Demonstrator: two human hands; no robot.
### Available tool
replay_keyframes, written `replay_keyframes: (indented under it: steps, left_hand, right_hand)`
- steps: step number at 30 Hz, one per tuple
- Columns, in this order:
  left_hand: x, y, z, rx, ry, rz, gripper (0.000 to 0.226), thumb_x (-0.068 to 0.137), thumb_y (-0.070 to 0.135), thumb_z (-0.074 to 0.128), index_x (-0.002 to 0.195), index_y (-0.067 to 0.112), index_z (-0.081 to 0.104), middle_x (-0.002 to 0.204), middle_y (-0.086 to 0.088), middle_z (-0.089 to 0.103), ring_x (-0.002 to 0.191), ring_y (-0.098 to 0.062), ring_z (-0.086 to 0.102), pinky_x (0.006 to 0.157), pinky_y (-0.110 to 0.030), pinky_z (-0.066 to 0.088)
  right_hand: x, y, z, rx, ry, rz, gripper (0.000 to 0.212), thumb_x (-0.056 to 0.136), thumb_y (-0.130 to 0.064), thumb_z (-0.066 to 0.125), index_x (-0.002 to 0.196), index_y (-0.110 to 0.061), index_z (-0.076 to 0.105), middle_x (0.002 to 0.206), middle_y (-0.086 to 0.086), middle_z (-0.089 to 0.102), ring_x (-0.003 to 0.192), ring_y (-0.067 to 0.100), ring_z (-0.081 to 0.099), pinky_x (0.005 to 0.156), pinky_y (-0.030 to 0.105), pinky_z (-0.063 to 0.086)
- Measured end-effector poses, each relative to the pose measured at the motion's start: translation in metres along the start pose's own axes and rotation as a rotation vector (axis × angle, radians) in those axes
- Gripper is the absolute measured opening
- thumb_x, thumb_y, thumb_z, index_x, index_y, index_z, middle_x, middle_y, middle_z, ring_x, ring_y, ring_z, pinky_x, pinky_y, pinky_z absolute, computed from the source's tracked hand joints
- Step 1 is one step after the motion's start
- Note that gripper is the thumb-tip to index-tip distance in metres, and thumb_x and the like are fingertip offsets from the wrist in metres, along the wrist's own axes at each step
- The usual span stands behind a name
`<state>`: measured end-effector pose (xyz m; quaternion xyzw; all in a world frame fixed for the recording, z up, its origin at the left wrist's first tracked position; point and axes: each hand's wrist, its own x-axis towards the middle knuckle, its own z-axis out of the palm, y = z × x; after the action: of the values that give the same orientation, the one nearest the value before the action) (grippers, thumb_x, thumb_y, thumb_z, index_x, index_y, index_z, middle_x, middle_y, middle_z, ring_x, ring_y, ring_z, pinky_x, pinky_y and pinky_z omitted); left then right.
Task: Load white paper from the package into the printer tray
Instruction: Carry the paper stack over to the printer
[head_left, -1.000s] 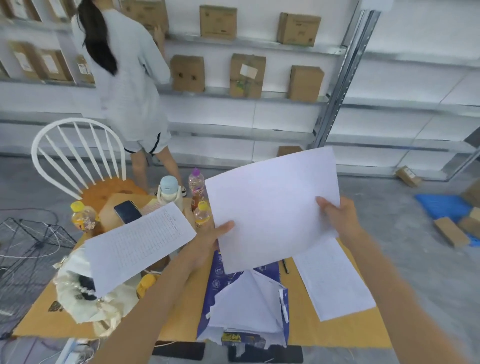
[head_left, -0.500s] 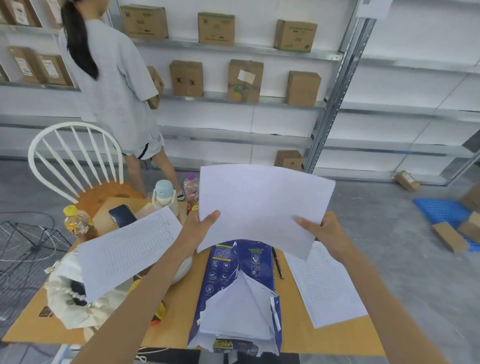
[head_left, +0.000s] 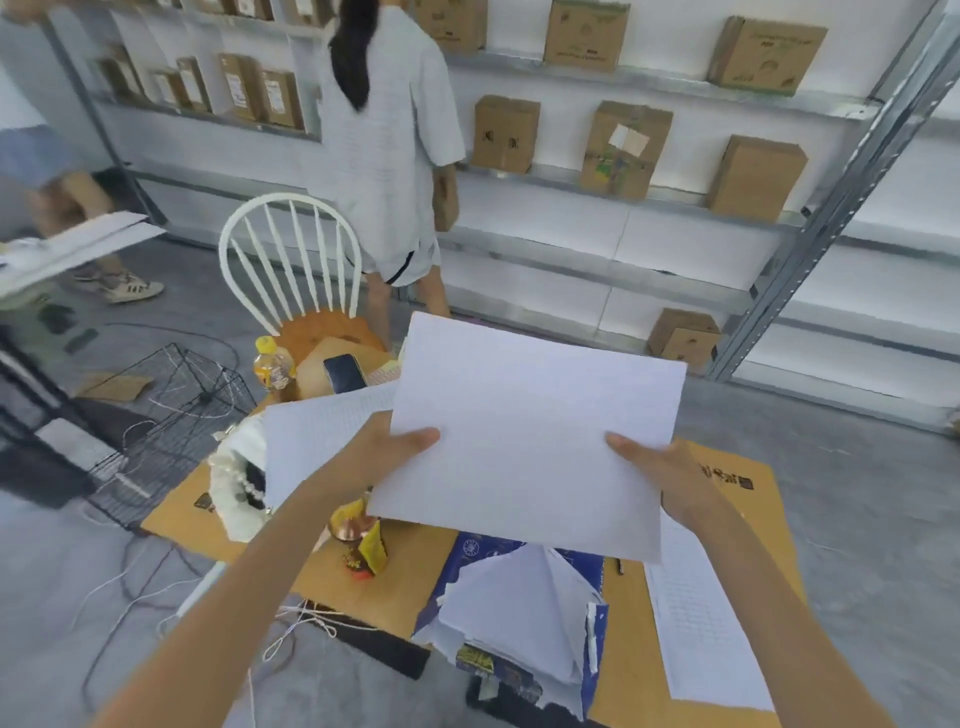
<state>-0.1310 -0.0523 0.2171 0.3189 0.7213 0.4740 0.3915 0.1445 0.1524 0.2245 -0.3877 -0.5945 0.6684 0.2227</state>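
Note:
I hold a stack of white paper level in front of me, above the table. My left hand grips its left edge with the thumb on top. My right hand grips its right edge the same way. Below the sheets lies the torn-open blue paper package with more white sheets spilling from it. No printer tray is clearly in view; a blurred white flat thing juts in at the far left.
The cardboard-covered table carries a printed sheet at the right, another printed sheet, a phone, a yellow bottle and snack wrappers. A white chair, a wire basket, floor cables and a person at the shelves stand beyond.
My view has swung left, so the table and shelves now sit further right. The paper stack has levelled out between both hands. The person at the shelves has turned to face them.

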Motion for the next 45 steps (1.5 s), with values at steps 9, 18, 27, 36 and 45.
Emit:
replay_keyframes:
  steps: [9, 18, 27, 36, 45]
  left_hand:
    - [-0.114, -0.052, -0.128, -0.202, 0.442, 0.003, 0.008, 0.089, 0.023, 0.066, 0.087, 0.019, 0.072, 0.084, 0.002, 0.077, 0.075, -0.016, 0.071, 0.074, -0.038, 0.058]
    - [-0.285, -0.115, -0.235, -0.391, 0.821, -0.026, 0.012, 0.087, 0.023, 0.068, 0.081, 0.027, 0.077, 0.085, 0.009, 0.079, 0.074, -0.008, 0.074, 0.057, -0.019, 0.057]
    - [-0.407, -0.156, -0.278, -0.511, 1.197, -0.045, 0.007, 0.083, 0.032, 0.071, 0.084, 0.034, 0.077, 0.091, 0.008, 0.079, 0.081, -0.015, 0.076, 0.059, -0.021, 0.059]
    - [-0.46, -0.182, -0.307, -0.533, 1.551, -0.105, 0.01, 0.087, 0.026, 0.067, 0.092, 0.018, 0.072, 0.091, 0.001, 0.079, 0.08, -0.018, 0.076, 0.06, -0.026, 0.061]
    - [-0.503, -0.201, -0.294, -0.587, 1.785, -0.122, 0.022, 0.085, 0.033, 0.069, 0.1, 0.018, 0.071, 0.096, -0.001, 0.078, 0.085, -0.022, 0.075, 0.069, -0.034, 0.06]
  right_hand:
    - [0.042, -0.027, 0.176, -0.053, -0.37, -0.011, 0.03, 0.071, -0.033, 0.081, 0.096, -0.019, 0.072, 0.089, 0.0, 0.079, 0.075, 0.017, 0.075, 0.057, 0.026, 0.058]
    - [0.009, -0.027, 0.409, -0.076, -0.811, 0.002, 0.019, 0.086, -0.022, 0.065, 0.105, -0.02, 0.068, 0.095, 0.0, 0.077, 0.084, 0.02, 0.074, 0.063, 0.03, 0.059]
    - [-0.037, -0.018, 0.59, -0.18, -1.125, 0.023, 0.013, 0.087, -0.02, 0.061, 0.096, -0.012, 0.067, 0.08, 0.001, 0.078, 0.069, 0.018, 0.073, 0.065, 0.033, 0.059]
    - [-0.058, -0.016, 0.719, -0.324, -1.493, -0.024, 0.019, 0.093, -0.018, 0.056, 0.103, -0.02, 0.073, 0.101, 0.0, 0.077, 0.088, 0.018, 0.073, 0.066, 0.028, 0.058]
    - [-0.108, 0.003, 0.808, -0.406, -1.712, -0.126, 0.022, 0.094, -0.02, 0.055, 0.11, -0.011, 0.066, 0.101, 0.006, 0.074, 0.088, 0.023, 0.07, 0.08, 0.038, 0.054]
